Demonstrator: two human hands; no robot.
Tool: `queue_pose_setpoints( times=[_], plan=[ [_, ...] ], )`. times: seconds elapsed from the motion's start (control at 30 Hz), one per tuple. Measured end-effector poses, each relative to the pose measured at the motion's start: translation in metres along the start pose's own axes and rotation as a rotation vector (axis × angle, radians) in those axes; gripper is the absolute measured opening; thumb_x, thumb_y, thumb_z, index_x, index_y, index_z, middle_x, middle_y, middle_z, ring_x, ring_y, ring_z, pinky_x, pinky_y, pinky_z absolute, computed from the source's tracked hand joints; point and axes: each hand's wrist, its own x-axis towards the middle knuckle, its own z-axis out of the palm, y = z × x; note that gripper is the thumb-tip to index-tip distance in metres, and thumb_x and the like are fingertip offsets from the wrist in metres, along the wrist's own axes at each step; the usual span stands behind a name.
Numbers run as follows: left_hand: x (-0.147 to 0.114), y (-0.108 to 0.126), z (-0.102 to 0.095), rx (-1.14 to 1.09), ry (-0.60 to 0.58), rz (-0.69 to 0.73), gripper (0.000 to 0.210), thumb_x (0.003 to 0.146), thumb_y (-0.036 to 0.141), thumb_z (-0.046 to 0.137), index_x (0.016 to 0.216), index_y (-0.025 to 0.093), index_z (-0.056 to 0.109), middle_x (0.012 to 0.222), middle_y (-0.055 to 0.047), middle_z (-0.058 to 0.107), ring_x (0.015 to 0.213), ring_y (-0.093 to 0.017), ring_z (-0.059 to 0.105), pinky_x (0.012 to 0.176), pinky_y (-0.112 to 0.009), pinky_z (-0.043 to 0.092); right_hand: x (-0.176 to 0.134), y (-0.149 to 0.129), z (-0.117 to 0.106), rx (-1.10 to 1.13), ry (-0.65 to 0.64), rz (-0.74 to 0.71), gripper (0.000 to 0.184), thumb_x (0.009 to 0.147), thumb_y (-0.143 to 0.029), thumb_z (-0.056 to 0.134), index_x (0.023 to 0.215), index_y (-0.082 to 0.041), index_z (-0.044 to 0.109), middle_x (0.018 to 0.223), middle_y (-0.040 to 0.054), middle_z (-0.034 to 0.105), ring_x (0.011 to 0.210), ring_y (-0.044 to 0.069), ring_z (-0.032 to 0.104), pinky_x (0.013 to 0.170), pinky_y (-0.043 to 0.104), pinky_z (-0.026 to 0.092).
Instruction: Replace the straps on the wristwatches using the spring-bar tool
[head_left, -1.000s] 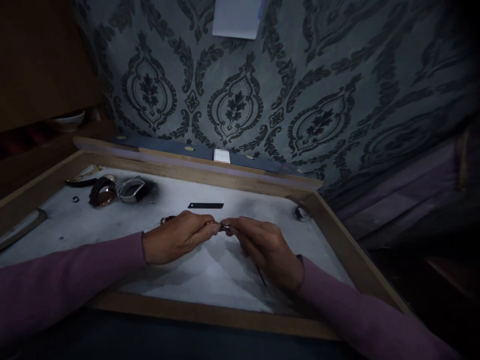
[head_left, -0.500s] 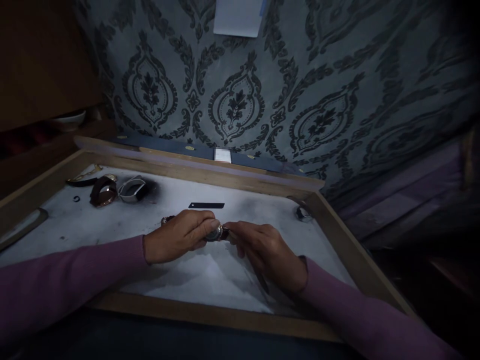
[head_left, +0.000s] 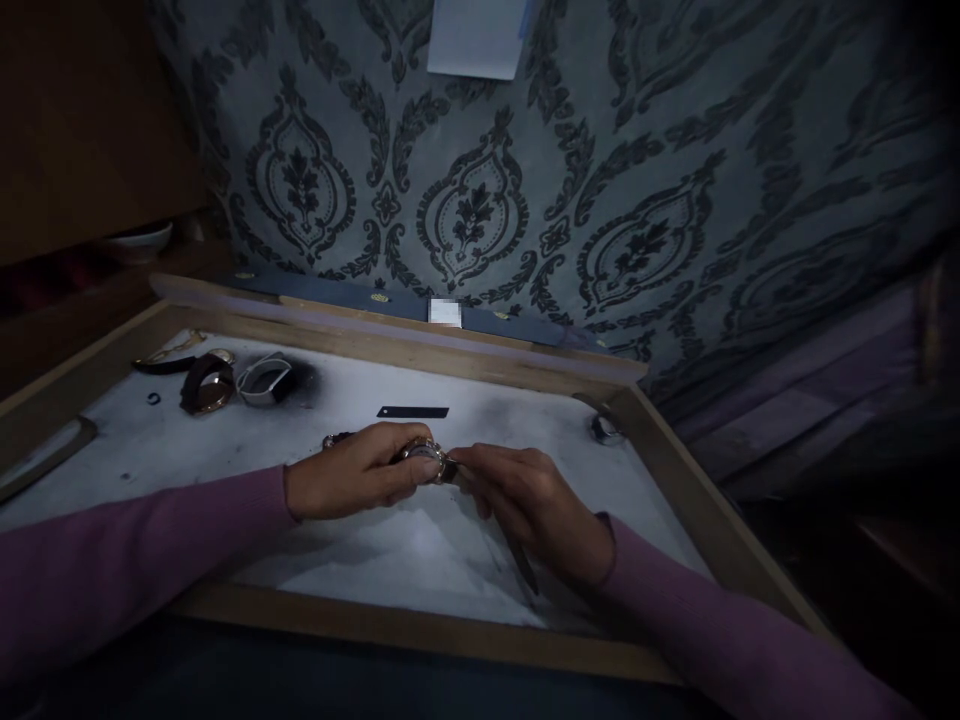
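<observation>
My left hand (head_left: 356,470) is closed around a wristwatch (head_left: 422,456) with a round, shiny case, its thumb lying across the case's front edge. A short piece of dark strap shows at the watch's right side. There, the fingertips of my right hand (head_left: 532,495) are pinched together against the watch. A slim dark tool (head_left: 523,567) slants out below the right palm; its exact kind is hidden by the fingers. Behind my left hand part of another small watch (head_left: 330,440) shows. A flat black blade-like strip (head_left: 412,412) lies just beyond the hands.
A shallow wooden tray (head_left: 420,635) with a white bottom surrounds the work. At its back left lie a brown-strapped watch (head_left: 206,385), a pale-banded watch (head_left: 264,382) and a small black ring (head_left: 154,398). Another watch (head_left: 604,428) sits by the right wall. Patterned wallpaper rises behind.
The watch in my left hand has tilted and more of its face shows, as the thumb has slid lower on the case. My right hand has hardly moved.
</observation>
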Motion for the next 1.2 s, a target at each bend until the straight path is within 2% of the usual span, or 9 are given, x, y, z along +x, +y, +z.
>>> queue_pose_setpoints(
  times=[0.17,0.4,0.57,0.8,1.0,1.2],
  plan=[
    [-0.0001,-0.0027,0.0035,0.025,0.094,0.018,0.029,0.094,0.042,0.044,0.085,0.015,0.052,0.056,0.006,0.043,0.047,-0.006,0.035,0.044,-0.019,0.028,0.0018,-0.0007,0.0007,0.134,-0.040,0.126,0.028,0.101,-0.019,0.038,0.092,-0.014,0.064,0.058,-0.0024,0.055,0.050,0.009,0.051,0.051,0.020,0.041],
    [-0.0001,-0.0029,0.0067,0.049,0.151,0.029,0.030,0.094,0.042,0.045,0.083,0.015,0.053,0.056,0.006,0.043,0.046,-0.006,0.034,0.043,-0.018,0.027,0.0028,-0.0004,0.0002,0.256,-0.065,0.200,0.026,0.101,-0.019,0.040,0.098,-0.013,0.066,0.058,-0.0022,0.058,0.051,0.010,0.054,0.053,0.021,0.043],
    [-0.0002,-0.0027,0.0057,0.073,0.170,0.029,0.031,0.094,0.044,0.044,0.081,0.016,0.051,0.055,0.006,0.043,0.046,-0.007,0.035,0.044,-0.019,0.028,0.0047,-0.0022,-0.0001,0.343,-0.047,0.245,0.028,0.101,-0.021,0.041,0.091,-0.013,0.066,0.058,-0.0018,0.059,0.050,0.010,0.057,0.053,0.022,0.045],
    [0.0006,-0.0017,0.0048,0.081,0.195,0.047,0.030,0.094,0.042,0.044,0.081,0.016,0.050,0.055,0.006,0.043,0.047,-0.007,0.036,0.045,-0.019,0.028,0.0039,0.0002,0.0027,0.430,-0.035,0.283,0.028,0.101,-0.027,0.043,0.107,-0.013,0.067,0.073,0.0018,0.065,0.049,0.008,0.060,0.051,0.021,0.046],
    [0.0003,-0.0018,0.0047,0.106,0.212,0.057,0.030,0.094,0.043,0.044,0.082,0.016,0.051,0.057,0.006,0.044,0.049,-0.007,0.038,0.047,-0.020,0.030,0.0041,-0.0002,0.0036,0.491,-0.024,0.329,0.030,0.101,-0.031,0.045,0.107,-0.013,0.067,0.074,0.0023,0.066,0.049,0.009,0.060,0.051,0.021,0.045],
    [-0.0003,-0.0003,0.0047,0.115,0.208,0.055,0.030,0.094,0.042,0.043,0.082,0.016,0.051,0.057,0.005,0.044,0.048,-0.007,0.038,0.045,-0.019,0.029,0.0036,0.0020,0.0041,0.469,-0.023,0.307,0.032,0.101,-0.034,0.045,0.109,-0.013,0.067,0.074,0.0027,0.066,0.049,0.009,0.060,0.051,0.021,0.046]
  ],
)
